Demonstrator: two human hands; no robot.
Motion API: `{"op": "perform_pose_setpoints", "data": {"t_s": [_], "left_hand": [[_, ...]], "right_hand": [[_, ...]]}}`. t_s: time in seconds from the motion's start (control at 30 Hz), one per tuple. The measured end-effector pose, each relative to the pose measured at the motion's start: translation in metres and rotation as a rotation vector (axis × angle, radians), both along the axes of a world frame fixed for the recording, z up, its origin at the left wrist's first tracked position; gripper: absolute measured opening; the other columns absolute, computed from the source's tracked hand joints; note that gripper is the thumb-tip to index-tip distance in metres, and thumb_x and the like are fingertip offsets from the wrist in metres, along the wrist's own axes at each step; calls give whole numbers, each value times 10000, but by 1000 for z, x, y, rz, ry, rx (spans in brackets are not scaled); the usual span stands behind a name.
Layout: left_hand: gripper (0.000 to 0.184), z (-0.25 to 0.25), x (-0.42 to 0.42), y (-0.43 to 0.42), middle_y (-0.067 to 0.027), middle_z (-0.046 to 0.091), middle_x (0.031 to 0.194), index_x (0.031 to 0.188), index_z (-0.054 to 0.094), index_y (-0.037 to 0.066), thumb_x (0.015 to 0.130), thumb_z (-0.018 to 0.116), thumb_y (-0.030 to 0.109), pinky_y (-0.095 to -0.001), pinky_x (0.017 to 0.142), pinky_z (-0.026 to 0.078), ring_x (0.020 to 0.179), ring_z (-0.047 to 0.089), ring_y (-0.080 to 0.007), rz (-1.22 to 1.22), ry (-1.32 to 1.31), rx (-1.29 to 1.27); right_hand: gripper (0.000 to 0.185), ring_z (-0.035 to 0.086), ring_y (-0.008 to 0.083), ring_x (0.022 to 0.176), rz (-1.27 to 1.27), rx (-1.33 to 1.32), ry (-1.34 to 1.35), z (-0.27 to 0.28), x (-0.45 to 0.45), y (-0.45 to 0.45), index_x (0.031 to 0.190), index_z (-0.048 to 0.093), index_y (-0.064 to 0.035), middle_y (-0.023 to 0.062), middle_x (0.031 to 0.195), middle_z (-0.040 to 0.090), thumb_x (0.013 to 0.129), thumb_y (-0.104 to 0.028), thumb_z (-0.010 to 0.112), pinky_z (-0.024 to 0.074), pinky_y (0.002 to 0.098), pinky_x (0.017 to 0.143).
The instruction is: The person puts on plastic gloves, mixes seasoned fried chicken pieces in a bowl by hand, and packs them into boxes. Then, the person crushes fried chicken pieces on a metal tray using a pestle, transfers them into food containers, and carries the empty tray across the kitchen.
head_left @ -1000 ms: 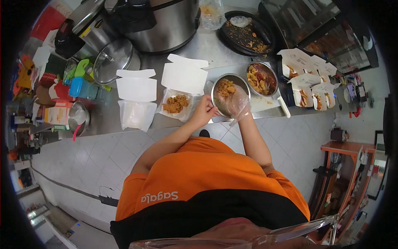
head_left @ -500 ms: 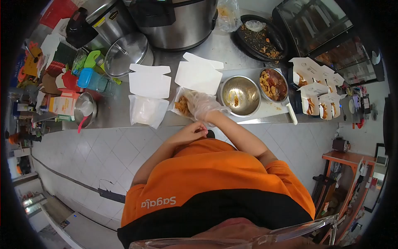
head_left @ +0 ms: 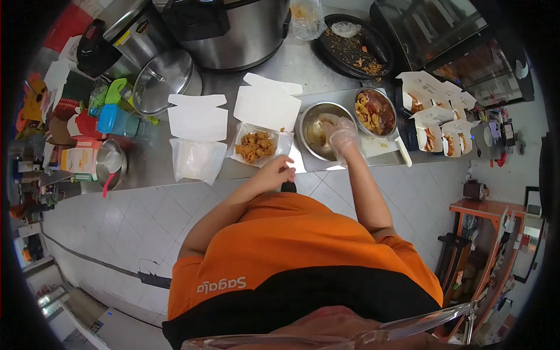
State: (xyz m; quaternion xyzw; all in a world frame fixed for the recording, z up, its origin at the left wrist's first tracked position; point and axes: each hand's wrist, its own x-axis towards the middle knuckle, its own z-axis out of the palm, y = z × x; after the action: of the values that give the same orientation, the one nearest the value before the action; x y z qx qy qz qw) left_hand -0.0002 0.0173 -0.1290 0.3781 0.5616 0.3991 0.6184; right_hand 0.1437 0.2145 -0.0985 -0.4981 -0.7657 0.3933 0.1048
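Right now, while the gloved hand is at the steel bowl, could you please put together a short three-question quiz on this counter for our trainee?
1. Which of the person's hands wears the clear glove?
2. True or false: the white handle lies left of the steel bowl under that hand.
3. The open box with brown food pieces stands: A) right of that bowl; B) left of that bowl; C) in the black pan.

Key: 1. The right hand. 2. False; it lies to the right. 3. B.
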Motion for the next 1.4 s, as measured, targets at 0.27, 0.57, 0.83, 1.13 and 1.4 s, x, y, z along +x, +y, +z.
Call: {"op": "perform_pose_setpoints", "data": {"t_s": [0.27, 0.57, 0.83, 1.13, 1.4], "left_hand": [[323, -26, 39, 76, -162, 557, 887, 1120, 287, -7, 894, 517, -13, -308, 621, 578, 743, 649, -226, 364, -74, 17], [313, -28, 39, 63, -154, 566, 910, 1140, 314, 8, 905, 521, 7, -324, 653, 570, 776, 665, -250, 296, -166, 116], [287, 7, 5, -1, -115, 627, 889, 1090, 446, -34, 909, 584, 141, -279, 725, 515, 792, 634, -159, -105, -101, -5], [286, -5, -13, -40, -81, 583, 1009, 1066, 525, 22, 896, 627, 228, -290, 845, 454, 946, 559, -140, -120, 87, -19], [255, 13, -22, -47, -39, 580, 937, 1012, 529, 32, 897, 626, 238, -266, 803, 443, 884, 535, -107, -119, 16, -48]], "right_hand": [[299, 625, 331, 961, 393, 152, -529, -42, -8, -9, 978, 681, -55, 188, 1017, 646, 749, -234, 609, 488, 405, 837], [226, 621, 297, 862, 532, 197, 60, -7, 5, -7, 979, 648, -71, 150, 969, 653, 802, -204, 603, 495, 371, 735], [238, 604, 282, 981, 408, 183, 598, 28, -57, -57, 1044, 644, -78, 119, 1067, 640, 840, -183, 584, 497, 361, 841], [339, 609, 329, 944, 693, 196, 16, 5, -92, -93, 1183, 542, -201, 124, 1065, 619, 845, -231, 521, 483, 420, 821], [310, 582, 326, 1014, 234, 230, 79, 6, -83, -75, 1172, 594, -159, 148, 1110, 602, 880, -208, 504, 461, 407, 882]]}}
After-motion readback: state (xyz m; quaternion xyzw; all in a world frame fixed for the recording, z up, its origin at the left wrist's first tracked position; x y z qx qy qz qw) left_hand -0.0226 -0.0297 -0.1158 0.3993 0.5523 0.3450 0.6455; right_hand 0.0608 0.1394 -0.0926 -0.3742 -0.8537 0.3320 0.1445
